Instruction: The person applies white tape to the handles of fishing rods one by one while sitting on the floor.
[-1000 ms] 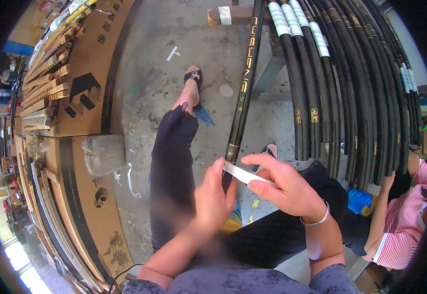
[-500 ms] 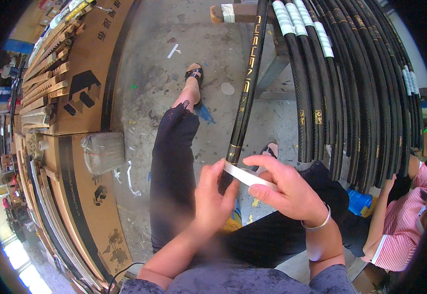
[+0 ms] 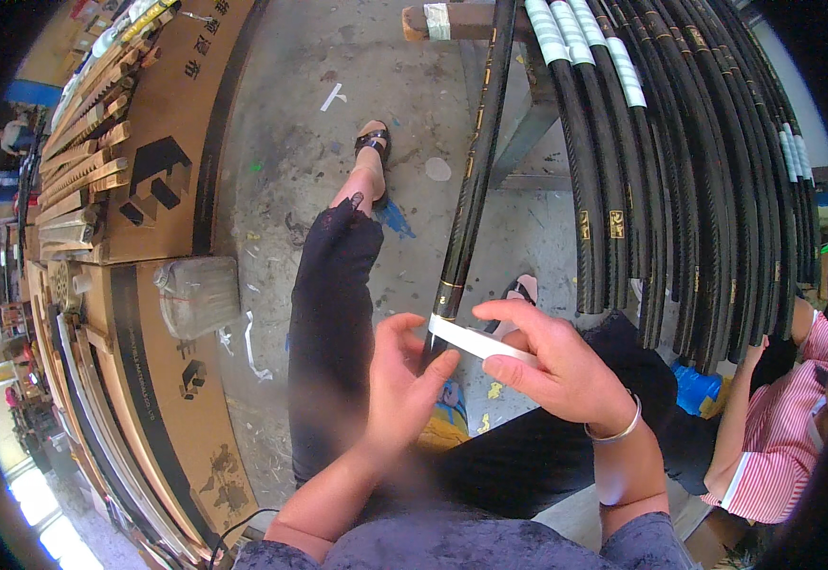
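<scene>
A glossy black pole [image 3: 472, 180] with gold rings and markings slants down from the top edge toward my lap. My left hand [image 3: 402, 380] is around its near end, thumb on one side and fingers on the other. White tape [image 3: 475, 340] is wrapped on the pole just above my left thumb, and a taut strip runs from there to my right hand [image 3: 561, 366]. My right thumb and fingers pinch that tape; whether a roll sits behind them is hidden. A silver bangle [image 3: 615, 423] circles my right wrist.
Several black poles [image 3: 613, 190], some with white wrapping, lie side by side on a stand [image 3: 528, 123] at right. A person in a striped shirt [image 3: 780, 427] sits beyond them. Cardboard boxes [image 3: 171, 380], wooden strips [image 3: 81, 180] and a clear plastic jug [image 3: 197, 296] are at left.
The pole has turned about its length, so its gold lettering now faces partly away. My left fingers have loosened and shifted slightly left; my right hand has stayed nearly still with the tape.
</scene>
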A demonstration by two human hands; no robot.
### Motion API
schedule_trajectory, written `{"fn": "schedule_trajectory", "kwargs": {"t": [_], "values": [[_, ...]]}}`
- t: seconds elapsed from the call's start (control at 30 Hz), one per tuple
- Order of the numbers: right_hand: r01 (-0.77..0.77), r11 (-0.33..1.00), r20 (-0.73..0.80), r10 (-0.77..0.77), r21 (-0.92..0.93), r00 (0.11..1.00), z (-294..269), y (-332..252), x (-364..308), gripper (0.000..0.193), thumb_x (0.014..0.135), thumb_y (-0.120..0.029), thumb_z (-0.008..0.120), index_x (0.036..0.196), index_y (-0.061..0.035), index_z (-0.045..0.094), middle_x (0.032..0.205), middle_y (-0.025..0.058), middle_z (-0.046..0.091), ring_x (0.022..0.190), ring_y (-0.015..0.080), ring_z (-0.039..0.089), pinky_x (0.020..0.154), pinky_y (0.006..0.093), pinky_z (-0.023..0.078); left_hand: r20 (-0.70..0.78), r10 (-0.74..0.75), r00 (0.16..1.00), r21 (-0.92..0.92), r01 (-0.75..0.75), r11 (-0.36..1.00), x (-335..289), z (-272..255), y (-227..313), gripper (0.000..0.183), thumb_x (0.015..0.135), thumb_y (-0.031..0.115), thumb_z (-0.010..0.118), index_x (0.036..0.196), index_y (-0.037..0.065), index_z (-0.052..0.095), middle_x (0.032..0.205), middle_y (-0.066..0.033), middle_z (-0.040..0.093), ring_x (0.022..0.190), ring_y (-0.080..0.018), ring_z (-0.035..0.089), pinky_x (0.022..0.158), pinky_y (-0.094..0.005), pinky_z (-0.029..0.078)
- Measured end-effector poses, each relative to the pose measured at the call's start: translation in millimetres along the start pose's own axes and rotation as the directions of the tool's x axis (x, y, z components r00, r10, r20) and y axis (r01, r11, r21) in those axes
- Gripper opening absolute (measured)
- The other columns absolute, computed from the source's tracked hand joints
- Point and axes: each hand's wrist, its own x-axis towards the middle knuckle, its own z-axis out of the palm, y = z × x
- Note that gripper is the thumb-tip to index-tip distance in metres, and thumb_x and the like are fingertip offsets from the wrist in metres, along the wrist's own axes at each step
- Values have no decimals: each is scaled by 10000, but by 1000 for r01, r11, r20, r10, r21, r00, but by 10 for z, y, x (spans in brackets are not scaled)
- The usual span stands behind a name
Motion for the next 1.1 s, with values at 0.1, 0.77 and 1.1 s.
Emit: {"fn": "schedule_trajectory", "kwargs": {"t": [0.1, 0.77, 1.1], "values": [[-16, 1000, 0, 16, -13, 1000, -3, 17, -6, 432, 919, -91, 601, 1296, 14, 421, 756, 23, 546, 681, 71, 476, 587, 228, 398, 4, -7, 1000, -59, 7, 998, 6, 8, -3, 490, 782, 88, 751, 1166, 29, 452, 836, -5, 518, 726, -66, 496, 609, -200, 419], [72, 995, -74, -78, -72, 994, 22, 151, 50, 425, 885, -208, 647, 1225, -15, 480, 646, 120, 609, 535, 156, 553, 515, 312, 420, 153, -126, 980, -264, 164, 951, 17, -81, 5, 372, 848, 39, 628, 1155, 16, 421, 888, -62, 569, 746, -120, 568, 630, -267, 499], [47, 999, -121, -43, 28, 992, 30, 124, 16, 413, 877, -193, 650, 1209, -2, 495, 726, 164, 649, 607, 180, 616, 574, 321, 463, 85, 28, 996, 28, -31, 999, 19, -37, 58, 518, 778, 11, 703, 1247, 20, 485, 850, -23, 549, 686, -83, 515, 599, -239, 462]]}}
